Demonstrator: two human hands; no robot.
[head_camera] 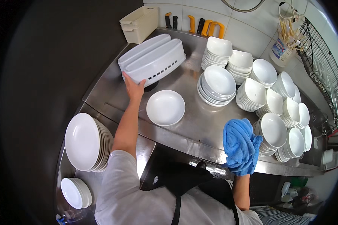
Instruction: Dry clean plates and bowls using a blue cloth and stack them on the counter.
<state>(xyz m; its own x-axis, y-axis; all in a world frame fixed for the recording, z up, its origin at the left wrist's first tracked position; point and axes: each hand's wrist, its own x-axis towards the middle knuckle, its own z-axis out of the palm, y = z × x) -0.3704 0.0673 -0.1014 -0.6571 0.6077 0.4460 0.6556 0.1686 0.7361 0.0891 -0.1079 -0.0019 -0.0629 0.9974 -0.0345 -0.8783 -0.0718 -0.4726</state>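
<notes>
My left hand (134, 87) grips the near left end of a light grey plastic cutlery tray (155, 60), which is tilted with its underside up and has a row of slots along one side. Close to that hand, a single stack of round white bowls (165, 107) sits on the stainless steel counter (191, 123). A crumpled blue towel (240, 140) covers my right hand (240, 166) and is held in it, so the fingers are hidden. Just right of the towel stand stacked round white bowls (273, 130).
Stacks of square white bowls (219, 47) and round bowls (219, 81) crowd the counter's right half. Knives (205, 26) hang by the tiled wall near cream bins (139, 24). Tall plate stacks (83, 142) stand at left. A wire rack (318, 59) juts out at right.
</notes>
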